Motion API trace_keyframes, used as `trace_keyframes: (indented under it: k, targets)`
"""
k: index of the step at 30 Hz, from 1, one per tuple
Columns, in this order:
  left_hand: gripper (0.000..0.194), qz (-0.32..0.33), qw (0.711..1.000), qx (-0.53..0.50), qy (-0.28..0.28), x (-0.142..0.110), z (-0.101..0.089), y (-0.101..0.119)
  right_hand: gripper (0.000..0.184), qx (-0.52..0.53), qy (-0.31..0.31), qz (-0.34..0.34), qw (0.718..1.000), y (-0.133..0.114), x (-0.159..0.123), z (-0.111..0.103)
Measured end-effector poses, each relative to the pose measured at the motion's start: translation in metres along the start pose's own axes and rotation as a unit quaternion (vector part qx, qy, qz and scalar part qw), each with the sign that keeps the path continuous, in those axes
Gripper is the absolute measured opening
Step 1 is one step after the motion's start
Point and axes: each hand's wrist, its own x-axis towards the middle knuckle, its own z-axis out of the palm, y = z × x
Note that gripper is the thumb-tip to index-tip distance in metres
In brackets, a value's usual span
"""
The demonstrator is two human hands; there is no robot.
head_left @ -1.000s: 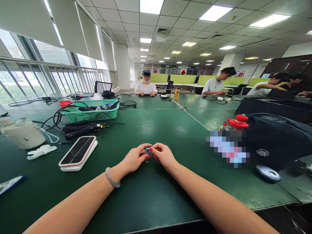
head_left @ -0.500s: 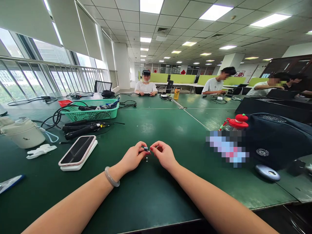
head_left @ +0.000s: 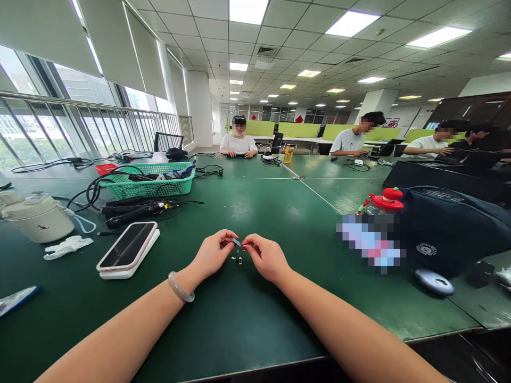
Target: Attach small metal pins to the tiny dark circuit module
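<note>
Right of the phone [head_left: 128, 247], the left hand [head_left: 212, 254] has a narrow grip on a small grey part [head_left: 236, 242], apparently leaving its end accessible to the right hand [head_left: 268, 259], whose grip cannot be determined. White pieces [head_left: 240, 260] lie right of the phone, presumably within reach.

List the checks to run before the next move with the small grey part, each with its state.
1. Small grey part secured: ok, pinched in the left hand.
2. Right hand in position: ok, its fingertips are right beside the part.
3. Right hand gripping something: cannot tell, the detail is too small.
4. Green tabletop below the part free of loose bits: not ok, tiny pieces lie there.
5. Phone clear of both hands: ok, it lies apart, to the left.
</note>
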Motion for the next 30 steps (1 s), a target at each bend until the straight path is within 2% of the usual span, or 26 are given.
trace_keyframes:
  k: [3, 7, 12, 17, 23, 30]
  targets:
    - [0.018, -0.001, 0.999, -0.031, -0.023, 0.000, 0.001, -0.001, 0.016, 0.026, -0.003, 0.027, 0.999, 0.004, 0.001, 0.003]
    - [0.024, -0.010, 0.994, -0.093, -0.048, 0.000, 0.004, -0.001, 0.014, 0.111, -0.013, 0.069, 0.991, 0.009, 0.002, 0.009]
    - [0.033, -0.051, 0.981, -0.174, -0.067, 0.002, 0.005, -0.002, 0.014, 0.254, -0.028, 0.133, 0.958, 0.015, 0.006, 0.016]
    - [0.033, -0.061, 0.975, -0.201, -0.067, 0.003, 0.006, -0.003, 0.023, 0.329, -0.027, 0.184, 0.926, 0.016, 0.009, 0.016]
    - [0.032, -0.059, 0.970, -0.221, -0.078, 0.002, 0.009, 0.000, 0.030, 0.370, -0.008, 0.227, 0.901, 0.013, 0.010, 0.014]
    - [0.030, -0.058, 0.974, -0.203, -0.080, 0.001, 0.009, 0.004, 0.029, 0.336, -0.005, 0.212, 0.918, 0.014, 0.009, 0.019]
